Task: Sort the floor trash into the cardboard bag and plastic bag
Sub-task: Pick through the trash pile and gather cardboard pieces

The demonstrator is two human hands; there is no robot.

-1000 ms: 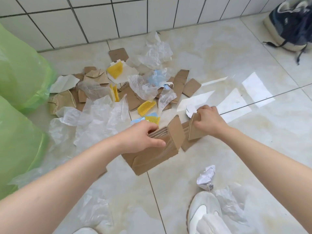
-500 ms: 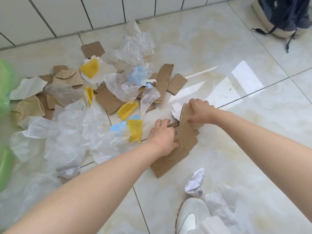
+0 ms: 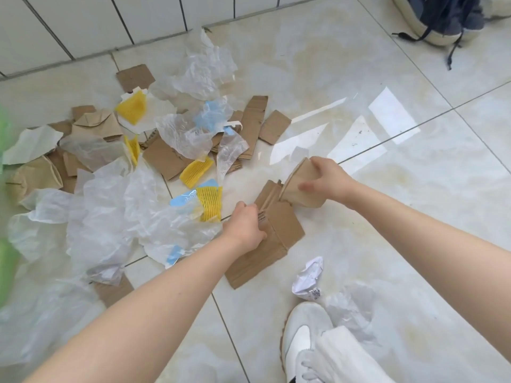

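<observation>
Both hands [image 3: 244, 226] on cardboard pieces [image 3: 279, 230]

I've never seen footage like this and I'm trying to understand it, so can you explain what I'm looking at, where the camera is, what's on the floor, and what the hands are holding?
There is no machine here: a person wears a camera on the head, looking down at their own arms. The left hand grips a stack of flat cardboard pieces that rests on the tiled floor. The right hand holds more cardboard sheets, tilted up beside that stack. Ahead lies a trash pile: torn cardboard scraps, crinkled clear plastic film and yellow foam netting. A crumpled white paper lies near the person's white shoe. A green bag shows at the left edge, and a dark backpack sits top right.
</observation>
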